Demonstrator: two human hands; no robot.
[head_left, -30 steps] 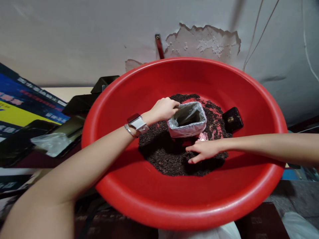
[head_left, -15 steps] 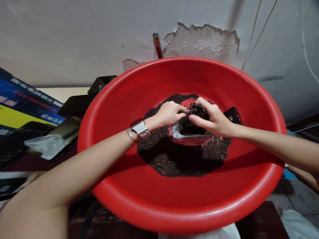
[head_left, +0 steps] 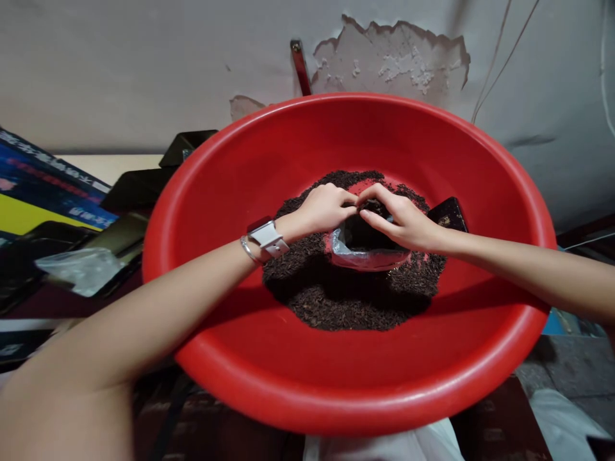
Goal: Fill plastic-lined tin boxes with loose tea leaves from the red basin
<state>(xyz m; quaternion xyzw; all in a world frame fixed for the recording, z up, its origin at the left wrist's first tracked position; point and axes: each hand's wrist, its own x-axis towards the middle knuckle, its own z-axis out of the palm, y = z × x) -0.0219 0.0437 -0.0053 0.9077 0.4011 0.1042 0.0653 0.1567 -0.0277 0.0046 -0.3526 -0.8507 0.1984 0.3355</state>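
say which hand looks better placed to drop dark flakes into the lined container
Probably the right hand: it is curved over the opening of the lined container, while the left hand seems occupied pinching its rim.

We see a small container [head_left: 372, 261] with its mouth facing up, dark inside, its far edge mostly hidden from us. A clear, crumpled plastic liner [head_left: 342, 250] folds over its near rim. Around it, we see loose, dark brown shreds [head_left: 343, 312] spread across the red basin's [head_left: 365, 406] floor.
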